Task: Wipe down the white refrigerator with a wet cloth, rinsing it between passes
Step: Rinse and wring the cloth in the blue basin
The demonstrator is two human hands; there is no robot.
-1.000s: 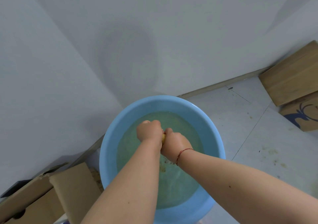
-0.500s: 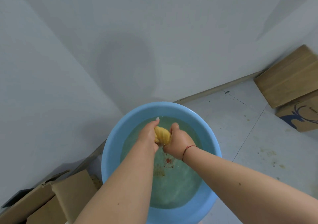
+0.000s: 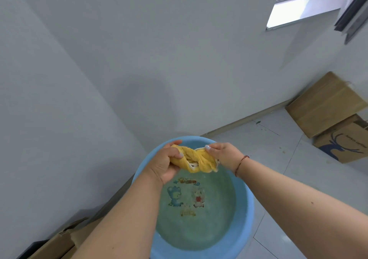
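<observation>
A yellow cloth point(image 3: 194, 160), twisted into a rope, is held above the far side of a blue basin point(image 3: 246, 205). My left hand point(image 3: 166, 164) grips its left end and my right hand point(image 3: 224, 155) grips its right end; a red string is tied around the right wrist. Both hands are closed on the cloth. The basin stands on the floor and holds greenish water, with cartoon pictures showing on its bottom. No refrigerator can be told apart from the plain white surfaces around me.
A white surface point(image 3: 49, 119) rises at the left, a white wall point(image 3: 179, 49) behind the basin. Cardboard boxes point(image 3: 326, 107) lean at the right wall, more cardboard point(image 3: 59, 242) lies at the lower left. A window point(image 3: 306, 5) is at the upper right. Tiled floor point(image 3: 278, 159) extends right.
Both hands have lifted the cloth out of the water and drawn apart, stretching and twisting it. The view has tilted upward, bringing the window into sight.
</observation>
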